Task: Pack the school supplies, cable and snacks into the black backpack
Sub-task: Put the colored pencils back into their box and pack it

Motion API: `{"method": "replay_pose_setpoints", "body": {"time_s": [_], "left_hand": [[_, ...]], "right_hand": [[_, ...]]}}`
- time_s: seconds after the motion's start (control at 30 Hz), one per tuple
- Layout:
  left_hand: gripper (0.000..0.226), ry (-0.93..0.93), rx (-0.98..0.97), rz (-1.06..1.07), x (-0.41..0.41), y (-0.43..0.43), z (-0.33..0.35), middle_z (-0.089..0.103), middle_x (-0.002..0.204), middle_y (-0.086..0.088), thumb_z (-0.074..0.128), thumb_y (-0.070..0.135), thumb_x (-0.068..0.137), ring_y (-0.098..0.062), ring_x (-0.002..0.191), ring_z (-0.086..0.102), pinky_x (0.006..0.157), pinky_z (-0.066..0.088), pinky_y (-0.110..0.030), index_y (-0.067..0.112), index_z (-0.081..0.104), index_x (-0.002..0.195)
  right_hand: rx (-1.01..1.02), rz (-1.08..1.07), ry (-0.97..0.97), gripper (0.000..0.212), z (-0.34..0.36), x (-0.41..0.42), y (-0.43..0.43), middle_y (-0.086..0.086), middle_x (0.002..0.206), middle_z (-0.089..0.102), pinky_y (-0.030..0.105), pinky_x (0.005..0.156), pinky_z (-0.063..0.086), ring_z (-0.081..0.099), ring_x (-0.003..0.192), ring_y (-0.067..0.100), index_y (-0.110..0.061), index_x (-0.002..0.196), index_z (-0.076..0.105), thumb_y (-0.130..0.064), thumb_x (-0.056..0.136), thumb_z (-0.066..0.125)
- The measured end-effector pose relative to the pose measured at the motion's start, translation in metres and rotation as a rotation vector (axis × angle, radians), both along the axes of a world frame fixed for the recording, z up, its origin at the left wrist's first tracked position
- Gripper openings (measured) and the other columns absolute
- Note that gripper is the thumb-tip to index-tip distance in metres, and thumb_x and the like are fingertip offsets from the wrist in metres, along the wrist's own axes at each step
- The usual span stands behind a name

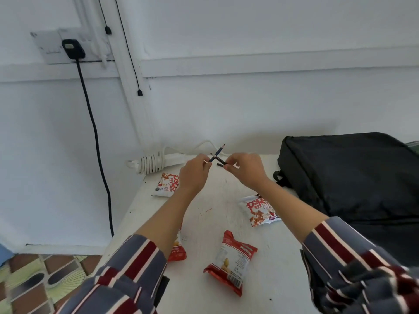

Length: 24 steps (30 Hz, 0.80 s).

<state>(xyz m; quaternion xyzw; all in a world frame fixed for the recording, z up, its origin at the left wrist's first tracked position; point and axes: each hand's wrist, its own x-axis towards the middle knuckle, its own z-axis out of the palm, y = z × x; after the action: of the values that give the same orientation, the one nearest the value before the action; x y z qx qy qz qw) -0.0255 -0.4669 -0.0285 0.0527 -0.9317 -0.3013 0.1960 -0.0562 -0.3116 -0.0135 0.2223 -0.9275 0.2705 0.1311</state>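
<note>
Early stage, nothing visibly packed. The black backpack [351,177] lies flat at 2 o'clock on the white table [215,200]. No open zip or pocket shows from this angle, so whether anything is already inside cannot be told.

Both hands are raised over the far middle of the table, at 12 o'clock. The left hand [195,175] pinches the lower end of a blue pencil [218,152], tip pointing up and away. The right hand [246,168] has its fingers curled on a dark pencil [221,161] that crosses the blue one. A short dark bit just below it may be a second item; too small to tell. Judgement: the pencils are being gathered or sorted, not yet moved toward the bag.

Left to pack, all out on the table:
- white coiled cable [150,164] at 11 o'clock, by the wall at the table's far edge
- white snack pack [166,184] at 10 o'clock, partly behind the left wrist
- second white snack pack [260,210] at 3 o'clock, just beside the backpack, under the right forearm
- red snack pack [231,261] at 6 o'clock
- another red pack [178,248] at 8 o'clock, mostly hidden by the left arm

So judged: pencils in hand, four snacks and the cable waiting, bag likely needs opening first.
</note>
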Motion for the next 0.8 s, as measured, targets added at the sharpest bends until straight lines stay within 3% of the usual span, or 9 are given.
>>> {"method": "replay_pose_setpoints", "body": {"time_s": [0.13, 0.27, 0.47, 0.6, 0.73, 0.8], "left_hand": [[0.02, 0.137, 0.112, -0.098, 0.001, 0.018, 0.018, 0.066, 0.102, -0.002, 0.05, 0.022, 0.095, -0.019, 0.087, 0.061, 0.071, 0.046, -0.029, 0.011, 0.06, 0.109], [0.019, 0.271, 0.201, -0.172, -0.002, 0.058, 0.038, 0.067, 0.102, -0.006, 0.053, 0.018, 0.094, -0.02, 0.09, 0.061, 0.077, 0.051, -0.033, 0.008, 0.06, 0.109], [0.022, 0.394, 0.293, -0.296, 0.004, 0.151, 0.064, 0.065, 0.105, -0.003, 0.051, 0.016, 0.095, -0.014, 0.091, 0.058, 0.075, 0.046, -0.021, 0.007, 0.058, 0.113], [0.022, 0.442, 0.376, -0.378, 0.013, 0.232, 0.081, 0.058, 0.098, 0.007, 0.053, 0.016, 0.094, -0.006, 0.083, 0.053, 0.065, 0.038, 0.001, 0.007, 0.06, 0.113], [0.023, 0.451, 0.444, -0.454, 0.023, 0.323, 0.09, 0.056, 0.096, 0.009, 0.053, 0.016, 0.094, -0.001, 0.08, 0.051, 0.065, 0.036, 0.004, 0.006, 0.059, 0.114], [0.023, 0.435, 0.467, -0.502, 0.028, 0.366, 0.089, 0.059, 0.098, 0.005, 0.053, 0.015, 0.094, -0.002, 0.081, 0.052, 0.066, 0.038, 0.003, 0.006, 0.058, 0.115]], "right_hand": [[-0.103, -0.009, 0.035, 0.019, 0.02, 0.008, 0.014, -0.004, 0.095, 0.07, 0.037, 0.087, 0.045, 0.06, 0.088, 0.013, -0.016, 0.097, 0.069, -0.03, 0.088, 0.061], [-0.257, -0.039, 0.048, 0.018, 0.049, 0.02, 0.049, -0.001, 0.093, 0.07, 0.019, 0.071, 0.042, 0.059, 0.082, 0.01, -0.013, 0.097, 0.069, -0.027, 0.088, 0.062], [-0.471, -0.145, 0.102, 0.016, 0.088, 0.043, 0.134, -0.005, 0.086, 0.062, 0.004, 0.065, 0.039, 0.056, 0.077, 0.007, -0.007, 0.097, 0.069, -0.02, 0.087, 0.064], [-0.55, -0.22, 0.145, 0.014, 0.102, 0.06, 0.212, -0.001, 0.083, 0.064, 0.011, 0.069, 0.043, 0.058, 0.075, 0.008, -0.007, 0.093, 0.068, -0.019, 0.086, 0.065], [-0.56, -0.291, 0.15, 0.006, 0.102, 0.079, 0.298, 0.0, 0.077, 0.065, 0.012, 0.064, 0.044, 0.056, 0.065, 0.001, -0.013, 0.087, 0.064, -0.019, 0.086, 0.066], [-0.564, -0.321, 0.13, 0.005, 0.097, 0.085, 0.34, 0.003, 0.075, 0.066, 0.022, 0.069, 0.05, 0.06, 0.065, 0.006, -0.014, 0.084, 0.063, -0.018, 0.085, 0.066]]}}
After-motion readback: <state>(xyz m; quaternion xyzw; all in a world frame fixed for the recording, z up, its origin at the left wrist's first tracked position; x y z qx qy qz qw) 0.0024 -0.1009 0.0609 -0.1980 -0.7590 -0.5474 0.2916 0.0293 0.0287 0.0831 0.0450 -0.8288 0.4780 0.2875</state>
